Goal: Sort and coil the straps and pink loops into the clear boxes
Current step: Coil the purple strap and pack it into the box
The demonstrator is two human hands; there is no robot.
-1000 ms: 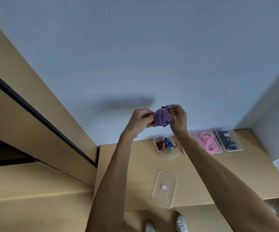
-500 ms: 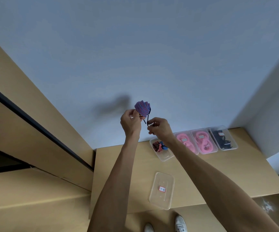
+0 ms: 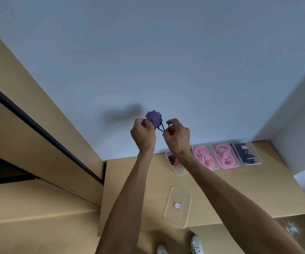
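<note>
A coiled strap [image 3: 153, 118] with red and blue stripes is held up in front of the wall. My left hand [image 3: 142, 136] grips its lower edge. My right hand [image 3: 177, 135] pinches a thin dark cord [image 3: 163, 127] that runs from the coil. On the table below, an open clear box [image 3: 180, 171] holds a red-and-black strap [image 3: 173, 160]. Two clear boxes with pink loops [image 3: 204, 157] [image 3: 225, 155] and one with black straps [image 3: 247, 152] stand in a row to its right.
A clear lid [image 3: 177, 207] with a red-edged label lies near the front edge of the wooden table [image 3: 239, 189]. Wooden panels [image 3: 38, 198] rise on the left. My white shoes [image 3: 179, 246] show on the floor below.
A second ago both hands cupped the coil. My right hand has let go of it and now pulls the dark cord to the right, while my left hand keeps the coil.
</note>
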